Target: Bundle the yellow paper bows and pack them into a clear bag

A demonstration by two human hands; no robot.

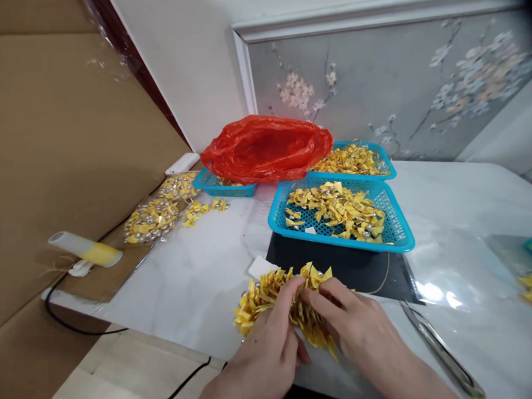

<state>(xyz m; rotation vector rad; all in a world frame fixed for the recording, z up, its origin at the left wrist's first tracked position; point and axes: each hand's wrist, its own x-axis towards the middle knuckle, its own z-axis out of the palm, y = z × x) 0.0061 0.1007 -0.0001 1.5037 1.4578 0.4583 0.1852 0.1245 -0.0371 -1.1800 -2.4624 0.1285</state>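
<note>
Near the table's front edge lies a bunch of yellow ribbon bows with silver beads and gold strings. My left hand is closed around its near side, the thumb and fingers pressing into the strings. From the right, my right hand pinches into the middle of the same bunch, with its fingertips partly hidden among the bows. A white card sticks out behind the bunch. Just beyond it, a blue plastic basket of loose bows rests on a black mat.
A red plastic bag covers part of a small blue basket behind. Another blue basket stands at the back. Finished-looking beaded bow bundles and a clear-and-yellow tube lie left. Slim metal snips lie right.
</note>
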